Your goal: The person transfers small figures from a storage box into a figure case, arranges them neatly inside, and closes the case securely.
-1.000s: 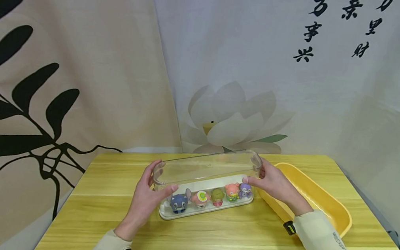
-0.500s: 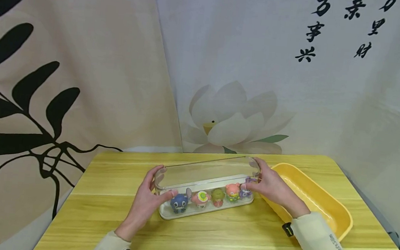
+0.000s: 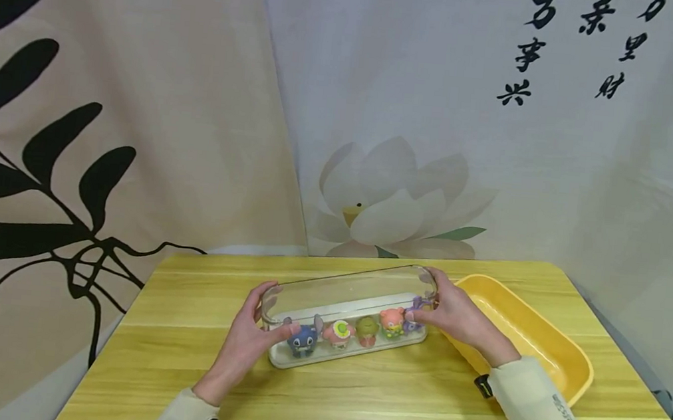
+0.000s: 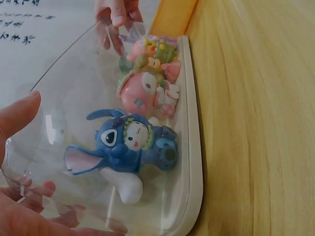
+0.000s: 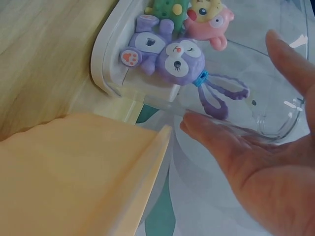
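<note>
A clear plastic cover [image 3: 347,291] stands over the white base [image 3: 354,353] of a display box. My left hand [image 3: 250,332] grips its left end, the thumb along the front. At the other end my right hand [image 3: 462,314] holds it between thumb and fingers. Figurines stand in a row on the base: a blue big-eared one [image 4: 118,142] at the left, a pink one [image 3: 338,333], a green-brown one [image 3: 366,331], a coral bear-like one [image 3: 391,321], and a purple rabbit [image 5: 179,61] at the right, partly behind my right thumb in the head view.
Close by the box's right end lies a yellow tray [image 3: 576,384], partly under my right forearm. The wooden table [image 3: 319,408] carries both. Printed cloths [image 3: 411,110] hang right behind its back edge.
Both hands have lowered the clear cover a little, and it now sits down around the figurines. The base, figurines and tray have stayed put.
</note>
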A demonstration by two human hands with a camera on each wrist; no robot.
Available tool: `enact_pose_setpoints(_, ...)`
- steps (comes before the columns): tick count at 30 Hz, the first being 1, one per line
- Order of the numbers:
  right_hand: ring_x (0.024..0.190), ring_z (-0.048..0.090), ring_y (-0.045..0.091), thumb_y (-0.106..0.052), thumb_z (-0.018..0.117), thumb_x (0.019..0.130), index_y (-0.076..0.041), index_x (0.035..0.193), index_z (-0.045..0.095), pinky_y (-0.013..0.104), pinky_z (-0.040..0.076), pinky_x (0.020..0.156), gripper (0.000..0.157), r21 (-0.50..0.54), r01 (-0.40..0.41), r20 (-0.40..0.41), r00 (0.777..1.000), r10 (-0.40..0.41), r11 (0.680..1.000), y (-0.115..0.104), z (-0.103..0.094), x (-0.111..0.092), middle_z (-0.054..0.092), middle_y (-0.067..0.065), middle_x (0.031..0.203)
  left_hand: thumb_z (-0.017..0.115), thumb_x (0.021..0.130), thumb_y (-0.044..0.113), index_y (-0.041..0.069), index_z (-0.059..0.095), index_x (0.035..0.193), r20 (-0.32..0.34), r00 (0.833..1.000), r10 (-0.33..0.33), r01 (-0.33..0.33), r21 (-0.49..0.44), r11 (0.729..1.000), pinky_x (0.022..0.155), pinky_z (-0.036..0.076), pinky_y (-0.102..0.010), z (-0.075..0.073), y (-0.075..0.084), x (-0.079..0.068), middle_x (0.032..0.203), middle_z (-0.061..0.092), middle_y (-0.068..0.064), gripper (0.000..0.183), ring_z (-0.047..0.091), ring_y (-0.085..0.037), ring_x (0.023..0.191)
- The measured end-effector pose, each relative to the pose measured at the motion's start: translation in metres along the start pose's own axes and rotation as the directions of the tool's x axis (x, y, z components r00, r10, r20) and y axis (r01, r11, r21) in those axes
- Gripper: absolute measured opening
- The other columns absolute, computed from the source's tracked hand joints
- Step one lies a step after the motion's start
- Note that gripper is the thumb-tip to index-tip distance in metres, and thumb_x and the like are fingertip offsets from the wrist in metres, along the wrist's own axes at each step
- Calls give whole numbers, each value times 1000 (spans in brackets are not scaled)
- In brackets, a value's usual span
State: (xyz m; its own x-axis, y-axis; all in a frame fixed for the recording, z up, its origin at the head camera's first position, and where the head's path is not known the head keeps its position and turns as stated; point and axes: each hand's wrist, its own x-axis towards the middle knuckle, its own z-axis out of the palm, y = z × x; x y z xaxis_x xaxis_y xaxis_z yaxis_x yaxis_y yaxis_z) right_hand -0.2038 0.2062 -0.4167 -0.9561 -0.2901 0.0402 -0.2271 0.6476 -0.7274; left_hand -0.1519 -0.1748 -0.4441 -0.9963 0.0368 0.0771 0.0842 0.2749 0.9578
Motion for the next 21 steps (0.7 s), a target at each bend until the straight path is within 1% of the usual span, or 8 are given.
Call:
enact_pose_setpoints(7,114,63,39,-33,85,89,6,158,23,53,59,92,100,-16,3,11,1000,-3,1000,-1,1,3,49,34,146,90,82,29,25,36,156,3,1000,-10,10,29,1000,115,33,-70,-1,-1,0,162,40,-7,91,24,-47,152)
enact_pose_setpoints(11,119,61,43,-34,84,89,6,158,22,55,58,95,101,-17,-2,18,1000,2,1000,0,0,4,49,33,147,89,82,32,26,34,157,9,1000,-15,14,51,999,114,35,-69,-1,-2,2,163,40,-7,93,25,-47,152)
enact_pose_setpoints(14,124,59,46,-35,83,90,5,159,20,56,57,98,101,-12,-7,20,1000,8,1000,1,-1,4,47,33,148,89,83,34,25,31,159,12,1000,-19,17,82,997,113,37,-68,-1,-4,3,164,37,-11,96,26,-49,151)
enact_pose_setpoints(18,130,53,50,-38,82,91,5,162,11,60,53,102,109,2,-11,26,1000,10,1000,2,1,1,38,34,156,85,86,38,21,22,164,22,1000,-9,6,163,987,113,36,-70,-2,-7,2,166,31,-18,102,31,-50,148)
enact_pose_setpoints(21,140,42,52,-41,80,91,2,164,4,64,44,110,114,18,-4,8,1000,4,1000,1,0,-4,28,32,163,82,88,42,18,12,167,36,999,7,-15,228,974,116,29,-71,-5,-6,0,170,22,-16,109,28,-46,151)
